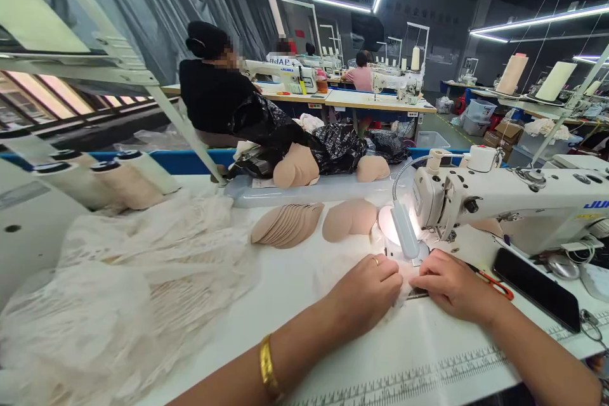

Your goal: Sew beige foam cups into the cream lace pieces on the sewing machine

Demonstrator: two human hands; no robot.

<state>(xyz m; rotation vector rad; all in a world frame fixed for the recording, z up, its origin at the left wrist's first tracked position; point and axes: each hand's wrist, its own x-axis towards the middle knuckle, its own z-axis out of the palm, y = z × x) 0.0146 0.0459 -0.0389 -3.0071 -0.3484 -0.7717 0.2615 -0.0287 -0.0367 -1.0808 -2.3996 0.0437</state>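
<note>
Pinching sheer, off-white thin fabric (406,283) on the glossy white tabletop (280,295), the curled left hand (368,292) faces the bent right hand (454,282), whose grip I cannot tell; both are just before the slim grey lamp (405,231) by the white metal sewing machine (516,200).

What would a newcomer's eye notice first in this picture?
Probably the lit lamp at the sewing machine, right of centre, with the left hand and right hand just below, at thin pale fabric. Next, the fanned beige pieces near centre and whitish fabric heap at left.
</note>
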